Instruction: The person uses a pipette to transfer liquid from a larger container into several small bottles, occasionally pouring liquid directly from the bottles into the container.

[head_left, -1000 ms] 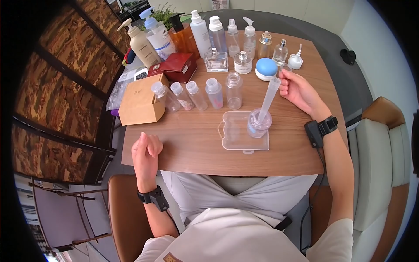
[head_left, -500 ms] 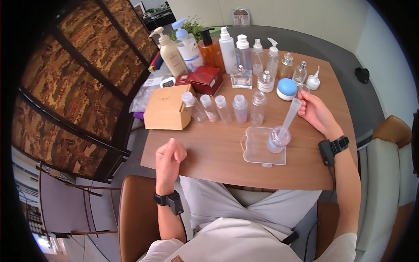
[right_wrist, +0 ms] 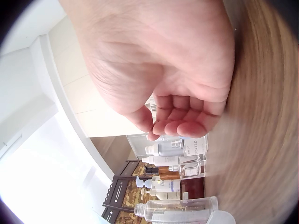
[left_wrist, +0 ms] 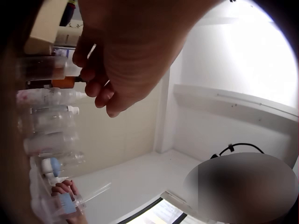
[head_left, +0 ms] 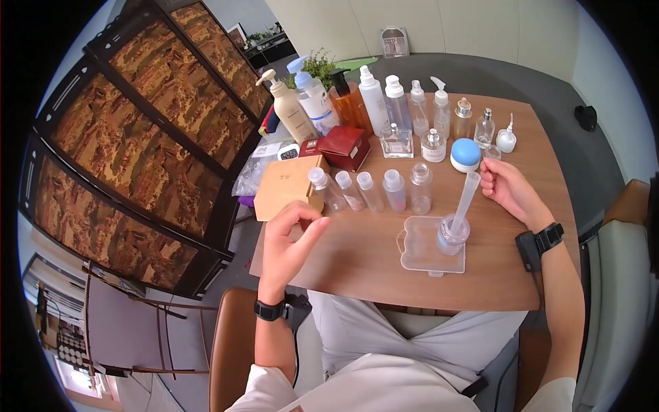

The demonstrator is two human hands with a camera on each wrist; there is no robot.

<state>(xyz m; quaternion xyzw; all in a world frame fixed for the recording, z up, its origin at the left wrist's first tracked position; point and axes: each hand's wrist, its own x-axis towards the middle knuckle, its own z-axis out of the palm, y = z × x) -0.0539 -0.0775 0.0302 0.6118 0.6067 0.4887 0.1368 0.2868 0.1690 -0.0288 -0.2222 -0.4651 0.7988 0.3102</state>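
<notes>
Hovering left hand (head_left: 290, 244): raised above the near left part of the bench (head_left: 357, 278), with thumb set apart and fingers loosely bent; grips nothing.

Right hand (head_left: 508, 187): little-finger side down at the bench, with fingers loosely curled toward the palm and thumb tip close to the forefinger; no hold on anything shows in the right wrist view.

Clear jar (head_left: 452, 242): upright, nearer the body than the right hand and to its left, well apart from the left hand.

Frosted tube (head_left: 468, 196): set in the jar's mouth, tilted toward the right hand, with upper end just left of its fingers.

Clear case (head_left: 419, 258): flat beneath the jar, between the hands.

Blue-topped jar (head_left: 465, 155): just beyond the right hand's fingers, slightly left.

Clear round piece (head_left: 492, 152): just beyond the right fingertips; cannot tell whether touching.

Carton (head_left: 285, 180): just beyond the left hand, partly hidden by its fingers.

Row of clear bottles (head_left: 370, 192): five, beyond and to the right of the left hand.

Red box (head_left: 345, 145): farther beyond the left hand, past the carton.

Amber pump bottle (head_left: 353, 108): beyond both hands, in the back row.
</notes>
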